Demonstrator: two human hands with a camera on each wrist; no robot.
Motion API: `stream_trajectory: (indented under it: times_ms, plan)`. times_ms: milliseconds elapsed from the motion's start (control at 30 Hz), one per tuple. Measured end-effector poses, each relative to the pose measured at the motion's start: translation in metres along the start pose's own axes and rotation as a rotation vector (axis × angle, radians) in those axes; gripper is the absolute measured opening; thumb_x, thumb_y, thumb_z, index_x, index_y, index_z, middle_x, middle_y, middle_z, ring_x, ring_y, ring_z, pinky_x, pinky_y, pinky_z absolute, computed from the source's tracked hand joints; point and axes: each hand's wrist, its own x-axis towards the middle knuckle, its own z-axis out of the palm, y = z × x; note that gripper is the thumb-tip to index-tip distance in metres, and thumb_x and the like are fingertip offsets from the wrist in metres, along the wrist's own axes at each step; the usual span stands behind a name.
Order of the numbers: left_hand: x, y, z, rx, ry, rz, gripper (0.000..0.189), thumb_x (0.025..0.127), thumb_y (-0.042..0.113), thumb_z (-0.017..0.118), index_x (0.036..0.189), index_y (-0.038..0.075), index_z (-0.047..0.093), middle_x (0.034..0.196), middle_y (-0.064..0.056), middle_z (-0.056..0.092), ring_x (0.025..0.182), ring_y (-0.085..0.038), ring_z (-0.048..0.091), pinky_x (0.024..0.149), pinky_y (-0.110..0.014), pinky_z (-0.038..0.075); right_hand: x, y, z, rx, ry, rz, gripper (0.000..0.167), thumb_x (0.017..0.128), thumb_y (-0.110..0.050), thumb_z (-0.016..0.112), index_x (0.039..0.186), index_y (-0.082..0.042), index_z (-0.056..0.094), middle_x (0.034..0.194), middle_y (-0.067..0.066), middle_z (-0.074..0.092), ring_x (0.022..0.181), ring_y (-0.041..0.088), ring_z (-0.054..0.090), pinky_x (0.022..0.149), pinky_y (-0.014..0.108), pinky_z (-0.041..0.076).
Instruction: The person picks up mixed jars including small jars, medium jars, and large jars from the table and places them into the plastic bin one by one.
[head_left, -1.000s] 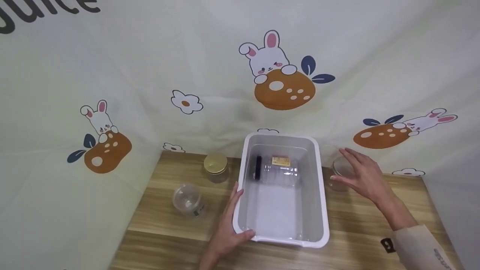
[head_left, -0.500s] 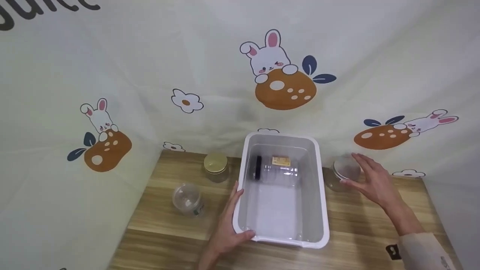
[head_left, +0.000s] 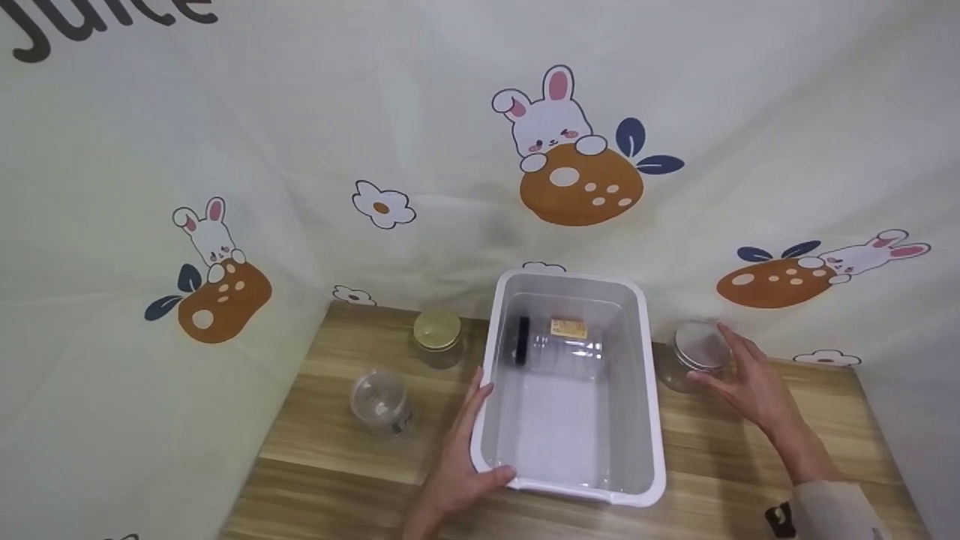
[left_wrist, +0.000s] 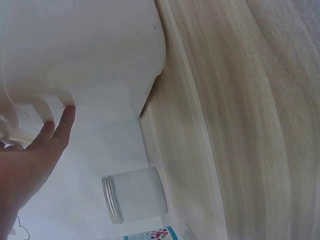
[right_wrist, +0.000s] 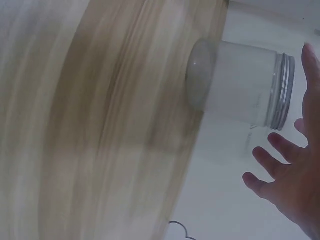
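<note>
A white plastic bin (head_left: 657,435) stands mid-table. Inside it, a clear plastic jar (head_left: 574,352) with a black lid and orange label lies on its side. My left hand (head_left: 456,469) holds the bin's near left corner, thumb at the near rim and fingers along the left side. To the right of the bin, a clear jar (right_wrist: 240,82) with a silver lid (head_left: 702,345) stands upright. My right hand (head_left: 761,394) is beside that lid, thumb and fingers spread; the right wrist view shows a gap between hand and jar.
Left of the bin stand a gold-lidded jar (head_left: 437,334) and, nearer, a clear jar (head_left: 381,401) with a small label. A printed cloth (head_left: 450,247) hangs behind and beside the wooden table (head_left: 315,442).
My right hand has moved rightward and slightly nearer, with more of the silver lid showing. My left hand stays on the bin. The head view has shifted slightly.
</note>
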Motion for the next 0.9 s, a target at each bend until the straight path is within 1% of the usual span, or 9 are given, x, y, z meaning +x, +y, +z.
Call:
stream_trajectory:
  times_ms: [67,167,333,400,567,700,833,867,900]
  plan:
    - [0.001,0.000,0.002,-0.003,-0.006,-0.006,0.104,0.072,0.041,0.082,0.155,0.009,0.029,0.166,-0.014,0.009,0.146,-0.033,0.027,0.110,-0.052,0.036,-0.002,0.003,0.002,0.008,-0.013,0.019,0.104,0.080,-0.055,0.077,0.156,-0.006,0.025,0.147,0.038,0.034,0.128,0.060,0.037,0.098,0.075,0.034]
    - [0.001,0.000,0.003,-0.004,-0.003,0.002,0.103,0.072,0.041,0.082,0.155,0.010,0.030,0.166,-0.014,0.010,0.147,-0.032,0.026,0.112,-0.052,0.034,-0.006,0.007,0.004,0.029,-0.036,0.044,0.107,0.081,-0.056,0.076,0.157,-0.004,0.022,0.149,0.037,0.032,0.131,0.059,0.034,0.100,0.074,0.031]
    - [0.000,-0.002,0.005,-0.002,0.020,0.037,0.101,0.071,0.040,0.082,0.153,0.007,0.033,0.164,-0.018,0.014,0.147,-0.033,0.026,0.114,-0.052,0.028,-0.008,0.011,0.007,0.100,-0.059,0.085,0.109,0.082,-0.054,0.076,0.158,-0.005,0.016,0.155,0.034,0.026,0.137,0.057,0.026,0.103,0.074,0.026]
    - [0.000,-0.003,0.006,0.001,0.024,0.038,0.101,0.071,0.040,0.081,0.153,0.007,0.033,0.164,-0.019,0.014,0.147,-0.033,0.026,0.114,-0.053,0.028,-0.008,0.013,0.008,0.134,-0.058,0.097,0.109,0.083,-0.052,0.076,0.159,-0.006,0.014,0.154,0.034,0.026,0.137,0.056,0.028,0.103,0.074,0.026]
    - [-0.001,-0.004,0.008,-0.015,0.019,0.031,0.100,0.071,0.040,0.082,0.154,0.010,0.033,0.164,-0.019,0.014,0.147,-0.032,0.026,0.115,-0.050,0.029,-0.009,0.017,0.013,0.228,-0.045,0.135,0.106,0.086,-0.045,0.075,0.160,-0.008,0.008,0.149,0.038,0.032,0.131,0.055,0.037,0.101,0.074,0.030]
    - [-0.001,-0.005,0.007,-0.020,0.019,0.039,0.100,0.073,0.041,0.081,0.154,0.009,0.032,0.164,-0.020,0.013,0.147,-0.033,0.026,0.114,-0.050,0.029,-0.007,0.020,0.023,0.314,-0.017,0.158,0.104,0.088,-0.041,0.075,0.159,-0.007,0.008,0.149,0.037,0.033,0.130,0.054,0.039,0.102,0.072,0.031]
    - [-0.001,-0.004,0.005,-0.024,0.026,0.023,0.101,0.072,0.040,0.081,0.154,0.009,0.032,0.164,-0.018,0.013,0.147,-0.032,0.027,0.113,-0.049,0.032,-0.003,0.022,0.035,0.405,0.036,0.150,0.097,0.090,-0.035,0.074,0.158,-0.005,0.014,0.149,0.032,0.035,0.132,0.050,0.041,0.105,0.065,0.035]
    - [-0.001,-0.003,0.004,-0.024,0.028,0.015,0.101,0.072,0.039,0.081,0.154,0.009,0.032,0.165,-0.017,0.013,0.147,-0.031,0.027,0.113,-0.050,0.032,-0.002,0.022,0.038,0.422,0.050,0.147,0.094,0.090,-0.033,0.074,0.158,-0.006,0.016,0.149,0.030,0.037,0.132,0.047,0.042,0.106,0.061,0.037]
    - [-0.002,-0.003,0.004,-0.025,0.029,0.010,0.101,0.071,0.039,0.081,0.154,0.009,0.032,0.165,-0.016,0.013,0.147,-0.031,0.027,0.113,-0.051,0.032,-0.001,0.022,0.040,0.437,0.060,0.145,0.092,0.090,-0.032,0.074,0.158,-0.006,0.018,0.149,0.027,0.038,0.133,0.044,0.042,0.107,0.052,0.040]
